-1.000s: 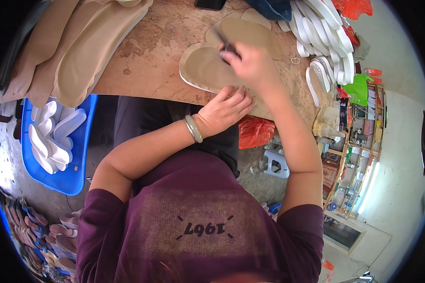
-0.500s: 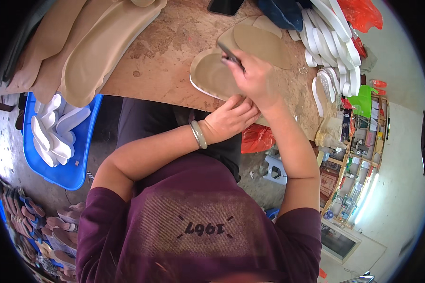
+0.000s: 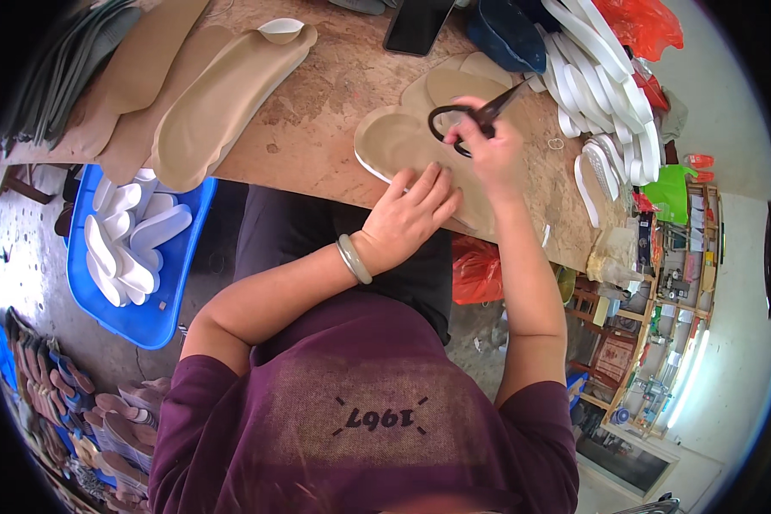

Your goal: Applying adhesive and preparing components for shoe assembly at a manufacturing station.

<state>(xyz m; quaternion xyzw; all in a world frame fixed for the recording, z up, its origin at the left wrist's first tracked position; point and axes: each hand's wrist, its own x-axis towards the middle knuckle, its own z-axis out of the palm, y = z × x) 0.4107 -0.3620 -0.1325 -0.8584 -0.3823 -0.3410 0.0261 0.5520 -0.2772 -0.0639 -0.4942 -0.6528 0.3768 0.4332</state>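
Observation:
A tan insole [image 3: 391, 141] with a white edge lies near the front edge of the table. My left hand [image 3: 409, 214] rests on its near side, fingers stretched out flat and palm down. Above the insole's right side, my right hand [image 3: 493, 158] is closed around a pair of scissors [image 3: 493, 109]. Their black handle loop faces left and the dark blades point up and to the right, away from the insole. Flat tan sheet pieces [image 3: 463, 86] lie partly under and behind the insole.
Another long tan insole [image 3: 223, 103] lies on the table [image 3: 317, 103] at left, beside brown sheets [image 3: 158, 56]. White soles [image 3: 587, 81] are heaped at right. A phone [image 3: 418, 26] and dark blue bowl-like object [image 3: 505, 34] sit farther back. Below the table's left end stands a blue bin [image 3: 141, 330] of white soles.
My right hand has turned, swinging the scissors' blades from upper left to upper right. My left hand has moved apart from the right one and flattened on the insole. The whole view has shifted slightly.

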